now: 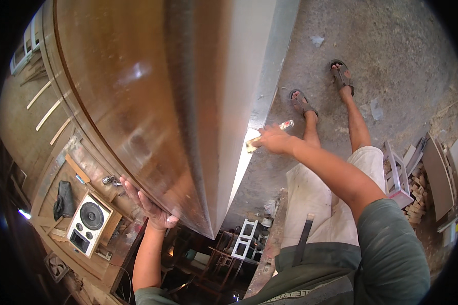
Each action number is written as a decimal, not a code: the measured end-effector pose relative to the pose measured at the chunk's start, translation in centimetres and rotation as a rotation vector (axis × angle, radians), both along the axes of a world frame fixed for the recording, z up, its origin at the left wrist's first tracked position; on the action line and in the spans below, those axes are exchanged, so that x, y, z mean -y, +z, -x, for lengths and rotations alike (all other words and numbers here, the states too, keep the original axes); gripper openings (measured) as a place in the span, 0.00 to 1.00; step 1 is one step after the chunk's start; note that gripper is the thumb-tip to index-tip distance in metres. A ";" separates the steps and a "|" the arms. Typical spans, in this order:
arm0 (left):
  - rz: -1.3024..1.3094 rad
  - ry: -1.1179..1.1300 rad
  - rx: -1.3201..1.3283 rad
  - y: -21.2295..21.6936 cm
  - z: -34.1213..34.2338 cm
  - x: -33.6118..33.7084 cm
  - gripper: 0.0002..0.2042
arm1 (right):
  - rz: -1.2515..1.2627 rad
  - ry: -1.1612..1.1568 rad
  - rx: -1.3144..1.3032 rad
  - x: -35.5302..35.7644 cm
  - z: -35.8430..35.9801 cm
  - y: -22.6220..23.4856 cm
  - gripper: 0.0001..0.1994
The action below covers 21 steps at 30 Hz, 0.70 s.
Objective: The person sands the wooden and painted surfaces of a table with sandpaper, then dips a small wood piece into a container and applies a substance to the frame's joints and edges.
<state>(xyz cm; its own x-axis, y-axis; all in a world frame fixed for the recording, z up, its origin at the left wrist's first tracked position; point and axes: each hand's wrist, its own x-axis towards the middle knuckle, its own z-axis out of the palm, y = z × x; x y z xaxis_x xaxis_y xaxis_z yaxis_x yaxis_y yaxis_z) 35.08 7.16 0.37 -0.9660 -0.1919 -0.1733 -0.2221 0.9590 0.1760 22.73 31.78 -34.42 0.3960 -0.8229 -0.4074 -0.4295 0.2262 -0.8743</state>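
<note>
To the person's right, a stack of small wood blocks [416, 197] lies beside a pale frame [402, 197] and leaning boards [437, 175], near the legs. On the left, a white-fronted speaker [103, 202] with dark cones sits by the worn bench [122, 249], with a dark cloth-like item [64, 200] next to it and a fan [57, 265] lower down. Pale wood strips [48, 115] lie farther off, and a white open frame [244, 240] shows below the large panel [137, 117], which blocks much of the view ahead.

That panel rises in front of the person, between the two hands: glossy, warm brown, with blurred reflections (one bright glint high on its face), a curved left rim and a pale strip down its right side. The left hand [150, 206] touches the lower left rim, fingers extended and thumb apart. The right hand's [274, 140] fingers are closed around a slim yellowish tool [287, 124] at the pale side; its exact kind I cannot tell.
</note>
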 end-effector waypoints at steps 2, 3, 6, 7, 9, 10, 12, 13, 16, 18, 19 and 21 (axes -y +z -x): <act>-0.003 0.000 0.011 0.2 -0.3 0.1 0.47 | -0.015 0.034 -0.037 -0.9 1.5 -0.4 0.19; -0.005 0.000 0.016 0.3 -0.5 0.2 0.47 | -0.027 0.033 -0.047 -1.3 2.2 -0.6 0.19; -0.010 0.005 0.004 0.2 -0.5 0.1 0.47 | 0.035 -0.017 0.004 -1.3 1.9 0.2 0.18; -0.018 0.006 0.005 0.1 -0.6 0.2 0.47 | 0.073 -0.042 0.036 -1.2 1.5 0.8 0.18; -0.035 0.011 0.012 0.2 -0.8 0.4 0.48 | 0.137 -0.027 0.033 -0.6 0.5 2.4 0.22; -0.025 0.010 0.019 0.2 -0.8 0.4 0.47 | 0.169 -0.019 0.032 -0.3 0.4 2.9 0.25; -0.006 0.008 0.034 0.3 -0.8 0.4 0.47 | 0.160 0.002 0.017 -0.8 0.4 2.6 0.25; -0.008 0.012 0.024 0.3 -0.9 0.4 0.47 | 0.154 0.012 0.009 -1.1 0.6 2.3 0.25; -0.013 0.023 0.005 0.0 -1.4 0.2 0.47 | 0.006 0.123 -0.090 -2.3 2.8 0.4 0.27; -0.014 0.015 0.020 0.2 -1.0 0.3 0.47 | -0.060 0.028 -0.058 -2.6 3.2 0.1 0.22; -0.011 0.015 0.026 0.3 -0.9 0.2 0.47 | -0.091 -0.018 -0.041 -2.6 3.3 0.0 0.19; -0.003 0.015 0.027 0.3 -1.2 0.2 0.48 | -0.190 -0.080 0.074 -1.2 3.1 0.7 0.20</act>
